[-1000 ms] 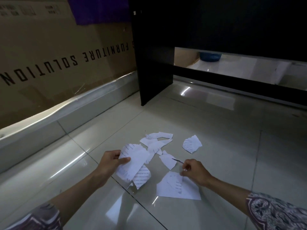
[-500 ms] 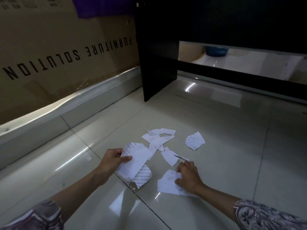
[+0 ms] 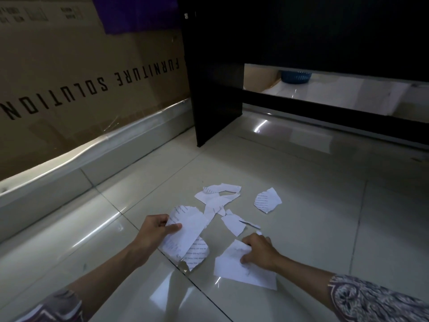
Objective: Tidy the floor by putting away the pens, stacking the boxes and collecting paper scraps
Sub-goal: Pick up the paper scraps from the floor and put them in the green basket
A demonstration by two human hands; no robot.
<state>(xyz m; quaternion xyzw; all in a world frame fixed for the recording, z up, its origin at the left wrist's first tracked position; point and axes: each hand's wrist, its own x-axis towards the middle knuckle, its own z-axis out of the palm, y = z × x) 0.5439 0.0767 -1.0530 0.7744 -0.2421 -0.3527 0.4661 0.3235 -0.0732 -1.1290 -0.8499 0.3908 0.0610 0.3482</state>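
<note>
Left hand (image 3: pixel 154 230) is gripping a stack of torn printed scraps (image 3: pixel 185 231); right hand (image 3: pixel 258 251) is pinching a large scrap (image 3: pixel 234 268) lying on the floor (image 3: pixel 325 228). Loose scraps (image 3: pixel 218 196) are lying just beyond both hands.

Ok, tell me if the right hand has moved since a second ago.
Yes. The right hand has come down and toward the person, away from the small torn scrap, and now grips the large paper piece on the floor.

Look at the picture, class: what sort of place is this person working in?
Probably an office or study room being furnished. A dark desk stands on a glossy tiled floor, and a big cardboard carton printed "FURNITURE SOLUTION" leans beside it.
</note>
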